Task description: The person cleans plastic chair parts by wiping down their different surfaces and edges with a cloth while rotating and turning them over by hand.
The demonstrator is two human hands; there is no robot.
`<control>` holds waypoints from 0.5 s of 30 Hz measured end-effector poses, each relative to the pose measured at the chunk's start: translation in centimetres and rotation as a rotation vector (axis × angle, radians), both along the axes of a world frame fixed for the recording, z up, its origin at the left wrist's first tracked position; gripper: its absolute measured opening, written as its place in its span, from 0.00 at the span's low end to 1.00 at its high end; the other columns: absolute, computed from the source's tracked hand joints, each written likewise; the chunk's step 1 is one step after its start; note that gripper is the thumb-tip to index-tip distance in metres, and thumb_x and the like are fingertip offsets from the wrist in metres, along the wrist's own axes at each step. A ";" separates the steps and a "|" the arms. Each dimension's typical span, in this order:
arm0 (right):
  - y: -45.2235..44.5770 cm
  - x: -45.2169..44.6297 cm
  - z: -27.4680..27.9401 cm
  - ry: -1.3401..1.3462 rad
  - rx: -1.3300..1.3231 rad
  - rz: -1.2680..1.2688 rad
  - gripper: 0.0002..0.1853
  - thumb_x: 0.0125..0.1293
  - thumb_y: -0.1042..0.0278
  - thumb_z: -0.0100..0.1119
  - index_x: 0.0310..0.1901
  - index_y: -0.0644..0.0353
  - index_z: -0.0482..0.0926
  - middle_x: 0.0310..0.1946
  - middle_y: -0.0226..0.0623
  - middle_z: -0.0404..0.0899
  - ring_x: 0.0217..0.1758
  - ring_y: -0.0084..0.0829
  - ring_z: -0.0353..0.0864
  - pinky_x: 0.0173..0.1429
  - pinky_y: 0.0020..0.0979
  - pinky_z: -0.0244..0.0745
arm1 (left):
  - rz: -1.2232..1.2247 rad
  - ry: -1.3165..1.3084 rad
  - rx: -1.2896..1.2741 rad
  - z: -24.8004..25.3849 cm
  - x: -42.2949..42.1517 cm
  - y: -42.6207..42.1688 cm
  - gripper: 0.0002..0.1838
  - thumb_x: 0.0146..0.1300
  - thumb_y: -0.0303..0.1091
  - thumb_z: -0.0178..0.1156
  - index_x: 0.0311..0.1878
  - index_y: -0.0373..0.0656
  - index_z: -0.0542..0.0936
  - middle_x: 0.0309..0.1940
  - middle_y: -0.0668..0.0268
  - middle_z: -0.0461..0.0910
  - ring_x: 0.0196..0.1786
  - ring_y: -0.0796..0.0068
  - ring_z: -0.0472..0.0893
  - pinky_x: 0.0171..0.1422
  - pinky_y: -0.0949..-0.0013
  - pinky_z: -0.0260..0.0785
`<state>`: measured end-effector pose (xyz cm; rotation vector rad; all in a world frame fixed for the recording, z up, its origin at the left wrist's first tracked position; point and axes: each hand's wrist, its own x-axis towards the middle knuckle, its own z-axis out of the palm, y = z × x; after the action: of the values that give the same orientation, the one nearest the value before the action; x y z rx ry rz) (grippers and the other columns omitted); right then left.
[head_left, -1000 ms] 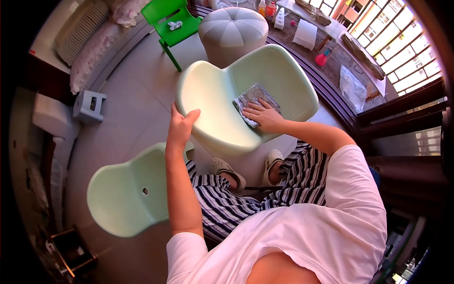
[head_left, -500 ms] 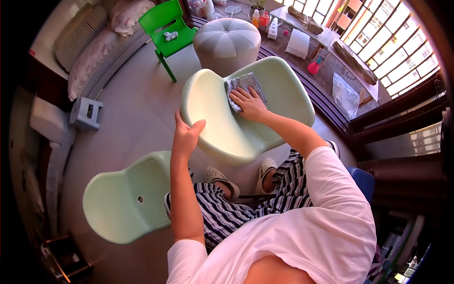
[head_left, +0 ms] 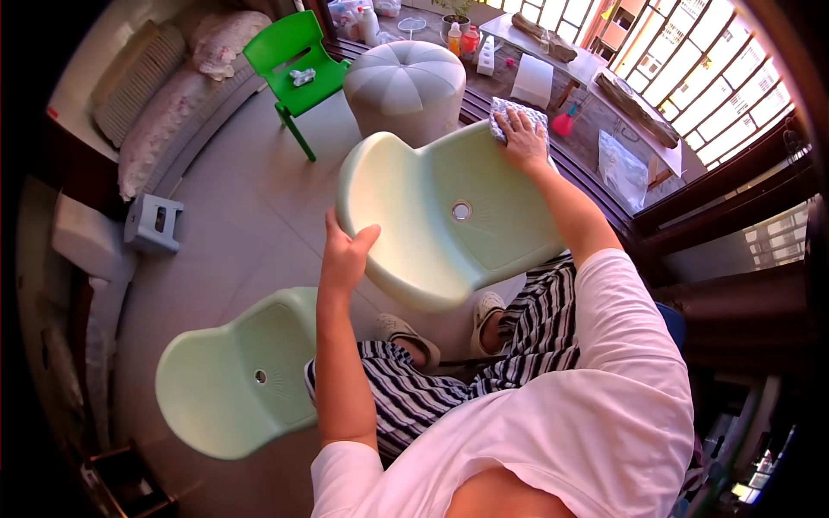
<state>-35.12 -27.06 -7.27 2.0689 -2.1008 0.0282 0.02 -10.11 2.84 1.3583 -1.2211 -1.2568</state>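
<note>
Textured cloth point(head_left: 496, 125) shifted to rim, curved seat point(head_left: 423, 203)

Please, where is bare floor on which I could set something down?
Bare floor spreads between the grey step stool, the green plastic chair, the left hand and the lower pale-green seat. Beyond the pouffe it is crowded: bottles, a plastic bag.

No text can be read.
Any print on the small bottles point(head_left: 469, 43) is too tiny to make out.
</note>
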 end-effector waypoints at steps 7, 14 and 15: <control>11.3 -4.9 -0.6 0.124 0.075 0.331 0.33 0.61 0.47 0.53 0.70 0.34 0.59 0.74 0.30 0.50 0.76 0.48 0.46 0.74 0.57 0.43 | 0.090 0.047 0.017 -0.3 0.4 -0.8 0.39 0.55 0.32 0.59 0.68 0.34 0.54 0.56 0.53 0.70 0.56 0.64 0.73 0.61 0.66 0.65; 16.2 -1.7 1.1 0.086 0.545 0.829 0.33 0.59 0.54 0.59 0.67 0.33 0.64 0.72 0.26 0.56 0.77 0.44 0.44 0.76 0.56 0.35 | 0.156 0.074 0.087 -0.2 1.5 -1.5 0.37 0.53 0.34 0.58 0.66 0.37 0.57 0.54 0.52 0.71 0.55 0.63 0.73 0.61 0.64 0.65; 16.0 -0.5 0.5 0.048 0.564 0.887 0.32 0.60 0.55 0.59 0.67 0.33 0.64 0.72 0.25 0.56 0.77 0.43 0.44 0.76 0.54 0.35 | 0.164 0.070 0.084 -0.4 1.8 -1.4 0.37 0.53 0.34 0.58 0.66 0.37 0.57 0.54 0.52 0.71 0.55 0.63 0.73 0.61 0.64 0.65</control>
<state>-35.59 -11.03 -6.73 3.1082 -1.0631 -0.5278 1.82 -11.47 2.40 1.4326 -0.9977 -1.2396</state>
